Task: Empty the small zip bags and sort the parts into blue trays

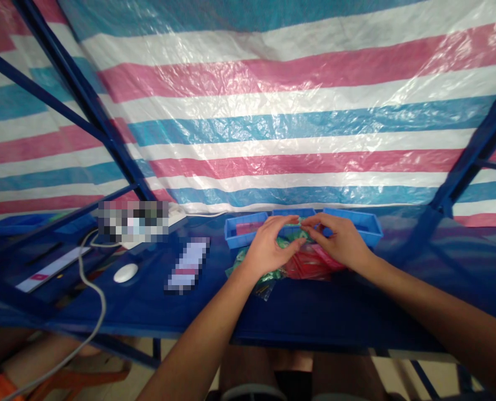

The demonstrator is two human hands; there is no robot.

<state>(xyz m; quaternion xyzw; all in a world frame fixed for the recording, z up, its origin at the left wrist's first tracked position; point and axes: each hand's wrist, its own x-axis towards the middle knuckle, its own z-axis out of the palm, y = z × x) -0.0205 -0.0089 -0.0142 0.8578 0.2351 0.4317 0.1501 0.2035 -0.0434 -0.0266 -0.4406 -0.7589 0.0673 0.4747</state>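
Observation:
My left hand (pixel 273 245) curves in a C over the pile, its fingertips at a small green plastic bag (pixel 300 221) and its thumb lower down. My right hand (pixel 336 236) pinches at the same bag with thumb and forefinger, close to the left fingertips. Much of the bag is hidden by the fingers. Below the hands lie green plastic bags (pixel 271 276) on the left and red plastic bags (pixel 308 266) on the right. A clear little bag with thin dark pieces (pixel 264 291) lies at the pile's front.
Behind the hands stand a blue bin (pixel 236 238) holding something pink, a middle blue bin (pixel 287 212) and a right blue bin (pixel 373 236). A blurred-out phone-like object (pixel 189 262), a white oval object (pixel 126 273) and a white cable (pixel 102 303) are leftward. Another person's leg (pixel 43 356) shows lower left.

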